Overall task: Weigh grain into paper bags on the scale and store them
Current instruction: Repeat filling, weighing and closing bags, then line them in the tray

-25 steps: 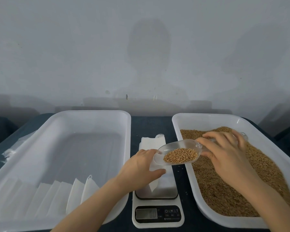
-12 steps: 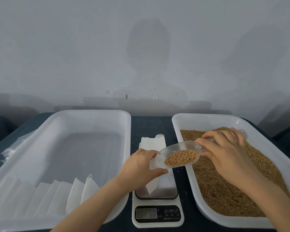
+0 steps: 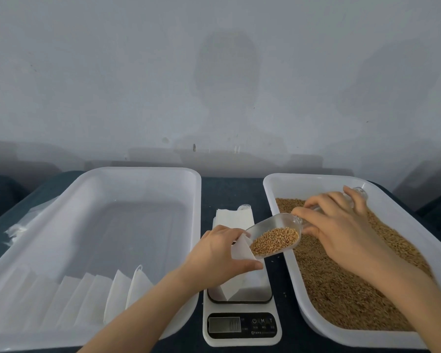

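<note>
**Clear scoop at the bag mouth: tip slow, hands off before reading**

Clear plastic scoop [image 3: 278, 231] is loaded with grain [image 3: 275, 242], its lip just over the open mouth of the paper bag [image 3: 242, 252]. My right hand [image 3: 341, 233] has its fingers curled round the scoop handle. My left hand [image 3: 219, 253] pinches the bag's top edge and holds it open. The bag's lower end sits on the scale [image 3: 242, 335] platform, between the two trays.

How I'd run the pour:
- Get the lip inside the mouth before tilting. A few specks on the dark cloth by the scale look like spilled grains.
- Roll the wrist, don't lift. Trickle, then tap out the last bit.
- Left hand only steadies the bag. Any pull or press makes the reading junk, so let go before reading.
- Display [image 3: 224, 324] digits are too faint to read, so I can't say how close to target.
- On overshoot, tip the excess back into the right tray [image 3: 271, 189].

After that the bag goes with the row of white bags [image 3: 87, 296] standing in the left tray [image 3: 138, 170].
</note>
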### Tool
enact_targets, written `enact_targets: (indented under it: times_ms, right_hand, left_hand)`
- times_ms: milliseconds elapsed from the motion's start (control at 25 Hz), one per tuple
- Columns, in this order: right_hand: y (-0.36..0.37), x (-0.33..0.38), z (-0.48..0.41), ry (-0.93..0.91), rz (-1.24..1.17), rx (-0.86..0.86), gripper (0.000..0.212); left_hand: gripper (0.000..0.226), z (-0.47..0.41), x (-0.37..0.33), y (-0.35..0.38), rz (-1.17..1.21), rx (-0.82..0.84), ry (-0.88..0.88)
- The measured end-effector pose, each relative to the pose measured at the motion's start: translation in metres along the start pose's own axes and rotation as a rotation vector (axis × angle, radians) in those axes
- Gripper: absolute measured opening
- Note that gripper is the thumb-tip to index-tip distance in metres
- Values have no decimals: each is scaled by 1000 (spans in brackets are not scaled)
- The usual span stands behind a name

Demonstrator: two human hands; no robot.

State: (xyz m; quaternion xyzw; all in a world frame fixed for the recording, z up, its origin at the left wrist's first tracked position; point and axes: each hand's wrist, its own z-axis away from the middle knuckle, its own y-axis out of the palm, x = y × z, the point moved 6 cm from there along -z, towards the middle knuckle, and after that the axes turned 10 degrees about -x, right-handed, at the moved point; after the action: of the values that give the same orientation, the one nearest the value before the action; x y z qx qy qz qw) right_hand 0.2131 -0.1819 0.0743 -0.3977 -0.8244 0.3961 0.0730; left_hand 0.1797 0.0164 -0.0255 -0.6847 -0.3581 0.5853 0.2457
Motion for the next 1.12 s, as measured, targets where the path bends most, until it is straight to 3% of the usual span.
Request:
enact_targets:
  times_ms: [400,1120]
  right_hand:
    - [-11,4,-18,-95,52,9,53]
    - [-17,9,-23,-107,60,6,50]
  left_hand:
    - [70,0,-10,-8,-52,-113,120]
    - [72,-2,-10,-6,-55,-82,98]
